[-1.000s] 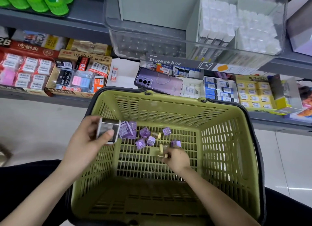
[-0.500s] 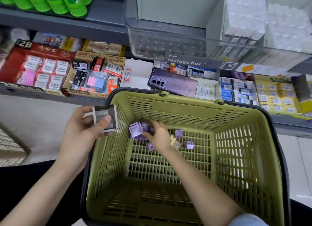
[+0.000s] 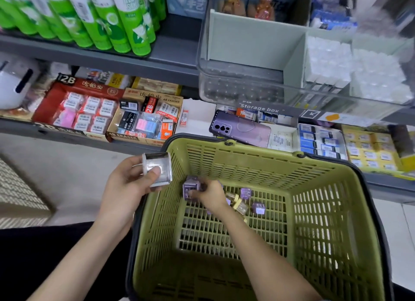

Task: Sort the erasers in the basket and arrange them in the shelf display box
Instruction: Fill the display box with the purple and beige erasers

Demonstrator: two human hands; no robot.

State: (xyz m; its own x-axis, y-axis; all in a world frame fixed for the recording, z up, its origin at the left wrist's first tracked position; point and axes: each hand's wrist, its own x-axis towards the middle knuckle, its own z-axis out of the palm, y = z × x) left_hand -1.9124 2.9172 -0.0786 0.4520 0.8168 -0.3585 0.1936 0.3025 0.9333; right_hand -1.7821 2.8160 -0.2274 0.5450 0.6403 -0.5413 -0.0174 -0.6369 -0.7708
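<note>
A green plastic basket (image 3: 314,222) sits in front of me with several small purple erasers and a few yellowish ones loose on its floor. My left hand (image 3: 125,188) holds a small clear plastic box (image 3: 157,169) just outside the basket's left rim. Inside the basket, my right hand (image 3: 211,195) reaches to the far left corner, its fingers curled round a purple eraser (image 3: 189,187). More purple erasers (image 3: 258,207) lie to the right of that hand. The clear shelf display box (image 3: 242,85) stands on the upper shelf, its left compartment empty.
The lower shelf holds cartons of packaged erasers (image 3: 143,118), a purple phone (image 3: 240,127), and blue and yellow eraser boxes (image 3: 370,148). Green bottles (image 3: 107,15) stand at upper left. White erasers (image 3: 352,71) fill the display box's right compartments.
My right hand moved from the basket's middle to its far left corner and closed on a purple eraser. My left hand lifted the clear box slightly outside the rim. The view tilted upward.
</note>
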